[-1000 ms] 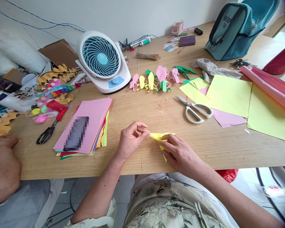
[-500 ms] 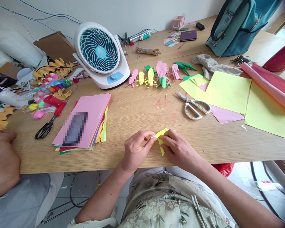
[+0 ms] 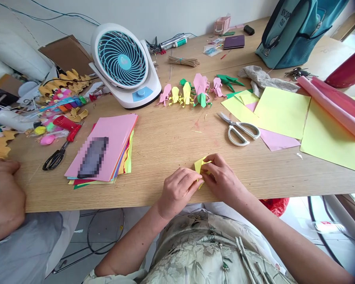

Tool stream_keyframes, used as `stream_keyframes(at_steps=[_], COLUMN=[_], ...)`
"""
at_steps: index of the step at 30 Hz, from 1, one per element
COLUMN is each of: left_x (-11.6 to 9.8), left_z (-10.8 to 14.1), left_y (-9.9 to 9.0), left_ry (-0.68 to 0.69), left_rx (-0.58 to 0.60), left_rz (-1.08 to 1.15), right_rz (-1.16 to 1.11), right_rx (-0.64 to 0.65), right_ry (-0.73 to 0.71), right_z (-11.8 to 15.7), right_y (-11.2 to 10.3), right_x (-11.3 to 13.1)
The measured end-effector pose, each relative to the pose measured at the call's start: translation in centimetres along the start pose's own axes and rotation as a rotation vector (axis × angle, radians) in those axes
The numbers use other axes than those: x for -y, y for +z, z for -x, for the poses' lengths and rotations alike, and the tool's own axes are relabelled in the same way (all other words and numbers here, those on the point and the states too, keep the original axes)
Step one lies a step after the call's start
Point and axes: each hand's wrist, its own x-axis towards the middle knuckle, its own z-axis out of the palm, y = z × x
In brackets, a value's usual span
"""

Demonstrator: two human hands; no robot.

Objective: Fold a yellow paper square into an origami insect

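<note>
A small folded piece of yellow paper (image 3: 198, 163) is held between both hands just above the table's front edge. My left hand (image 3: 180, 190) pinches its lower part with thumb and fingers. On the right side of the paper, my right hand (image 3: 223, 177) grips it with bent fingers. The fingers hide much of the folds. Beyond the hands, folded paper figures in pink, yellow and green (image 3: 187, 94) stand in a row. White-handled scissors (image 3: 239, 130) lie to the right, touching the pink and yellow sheets (image 3: 284, 112).
A stack of coloured paper (image 3: 115, 130) with a blurred dark object on top lies left, beside black-handled scissors (image 3: 55, 158). Behind it stands a white fan (image 3: 124, 65). A teal bag (image 3: 298, 35) stands at back right. Another person's arm (image 3: 6, 193) rests at the left edge.
My left hand has moved right and down, closer to the right hand. The yellow paper has been turned and now shows less between the fingers. The view has shifted slightly.
</note>
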Motion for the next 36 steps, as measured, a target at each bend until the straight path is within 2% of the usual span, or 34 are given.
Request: stream_keyframes(at_steps=[9, 19, 30, 33, 36], left_x=[-0.2, -0.4, -1.2, -1.3, -0.9], left_z=[0.8, 1.2, 2.2, 2.0, 1.3], left_y=[0.4, 0.4, 0.2, 0.0, -0.4], left_ry=[0.017, -0.006, -0.217, -0.258, -0.238], left_rx=[0.126, 0.195, 0.147, 0.173, 0.214], left_rz=[-0.035, -0.091, 0.032, 0.062, 0.04], right_rz=[-0.015, -0.01, 0.016, 0.012, -0.004], right_rx=[-0.032, -0.02, 0.018, 0.03, 0.056], right_ry=[0.075, 0.036, 0.032, 0.021, 0.017], right_z=[0.2, 0.2, 0.1, 0.2, 0.2], right_y=[-0.1, -0.2, -0.5, -0.5, -0.5], right_x=[0.0, -0.1, 0.1, 0.1, 0.0])
